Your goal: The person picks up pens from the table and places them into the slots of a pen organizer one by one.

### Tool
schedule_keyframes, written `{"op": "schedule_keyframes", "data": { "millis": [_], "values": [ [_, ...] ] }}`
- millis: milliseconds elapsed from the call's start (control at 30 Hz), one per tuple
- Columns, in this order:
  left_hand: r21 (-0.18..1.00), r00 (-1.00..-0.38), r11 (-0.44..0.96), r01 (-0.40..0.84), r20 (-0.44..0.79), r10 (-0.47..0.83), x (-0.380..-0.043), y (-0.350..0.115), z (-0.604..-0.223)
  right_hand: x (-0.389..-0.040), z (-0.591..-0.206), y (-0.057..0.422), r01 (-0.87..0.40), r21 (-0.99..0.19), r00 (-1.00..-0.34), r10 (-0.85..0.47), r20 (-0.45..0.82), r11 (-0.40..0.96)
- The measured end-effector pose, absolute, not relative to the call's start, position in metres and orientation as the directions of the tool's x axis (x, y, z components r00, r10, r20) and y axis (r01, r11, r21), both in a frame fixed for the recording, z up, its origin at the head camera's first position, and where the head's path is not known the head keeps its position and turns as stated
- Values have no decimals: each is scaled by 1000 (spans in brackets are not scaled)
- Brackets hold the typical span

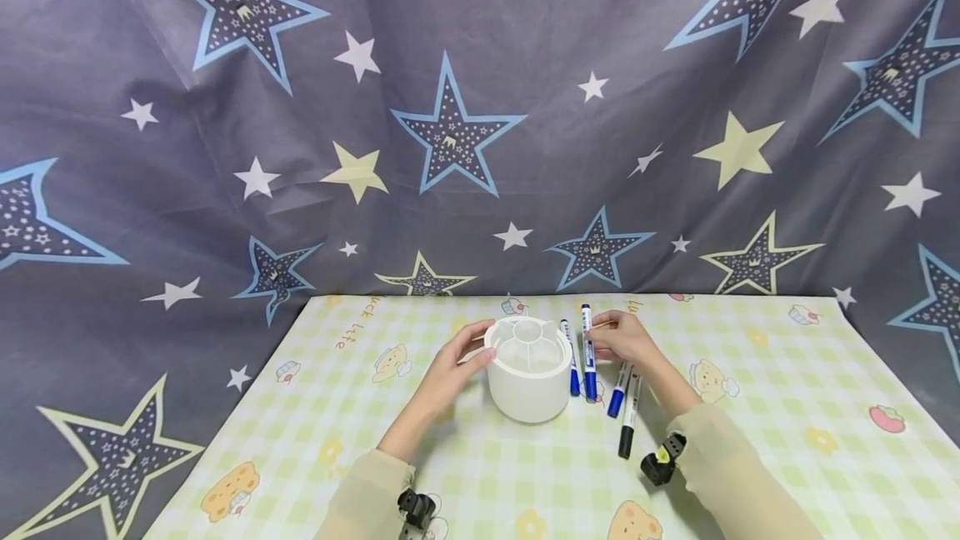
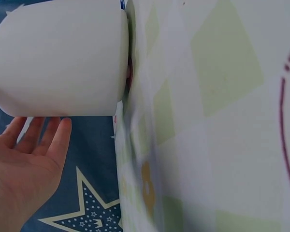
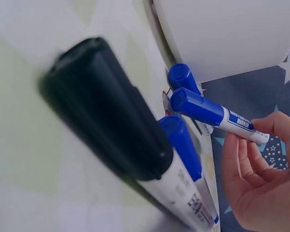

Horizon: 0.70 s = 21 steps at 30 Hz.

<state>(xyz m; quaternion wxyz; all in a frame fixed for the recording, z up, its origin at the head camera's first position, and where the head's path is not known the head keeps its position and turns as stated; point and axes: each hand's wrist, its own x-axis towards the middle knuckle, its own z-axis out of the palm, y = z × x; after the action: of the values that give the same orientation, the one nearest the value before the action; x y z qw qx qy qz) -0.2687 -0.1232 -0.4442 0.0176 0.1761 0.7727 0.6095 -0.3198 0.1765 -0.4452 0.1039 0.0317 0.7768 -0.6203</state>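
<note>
Grey-purple fabric printed with stars, a hanging curtain (image 1: pixel 525 40), fills the space behind the white, round, smooth-walled container (image 1: pixel 528 398), which stands upright on a pale green-and-white checked tablecloth (image 1: pixel 787 407) with small cartoon prints. Loose beige sleeves (image 1: pixel 750 473) cover the forearms on the near left and near right of the container. Inside its rim sits a translucent divider (image 1: pixel 528 342) with a round ring in the middle. At the container's left, the left hand (image 1: pixel 456 357) holds it lightly, thumb by the near rim and fingers around the far-left side. To its right, the right hand (image 1: pixel 622 338) pinches a white whiteboard marker with a blue cap (image 1: pixel 588 361) between thumb and fingers, near the end away from the cap. What matters most in space seems to be this: the pinched marker is just right of the container, beside its wall and not above its opening; its long axis points away from the person, cap end nearest them and seemingly tilted lower, and the right hand is clearly the nearer one. Whether that cap touches the cloth, I cannot tell. Between container and pinched marker lies a second blue-capped white marker (image 1: pixel 573 377); farther right and nearer the person lie a third blue-capped marker (image 1: pixel 617 402) and a black-capped white marker (image 1: pixel 628 423), side by side.
</note>
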Motion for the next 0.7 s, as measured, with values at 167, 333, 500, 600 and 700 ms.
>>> {"op": "schedule_keyframes", "data": {
  "millis": [167, 333, 500, 600, 700],
  "values": [
    [947, -936, 194, 256, 192, 296, -268, -123, -444, -316, -441, 179, 147, -964, -983, -78, -168, 221],
    [946, -934, 195, 259, 194, 302, -269, -123, -442, -313, -438, 181, 77, -971, -992, -82, -97, 225],
    [947, -937, 200, 250, 185, 296, -269, -123, -444, -310, -429, 181, 35, -984, -993, -102, -54, 176],
    [951, -939, 194, 240, 177, 296, -268, -124, -445, -306, -421, 180, 30, -984, -995, -90, -46, 173],
    [959, -936, 167, 228, 168, 311, -268, -123, -446, -303, -413, 180, 8, -985, -997, -78, -22, 172]
  ]
}}
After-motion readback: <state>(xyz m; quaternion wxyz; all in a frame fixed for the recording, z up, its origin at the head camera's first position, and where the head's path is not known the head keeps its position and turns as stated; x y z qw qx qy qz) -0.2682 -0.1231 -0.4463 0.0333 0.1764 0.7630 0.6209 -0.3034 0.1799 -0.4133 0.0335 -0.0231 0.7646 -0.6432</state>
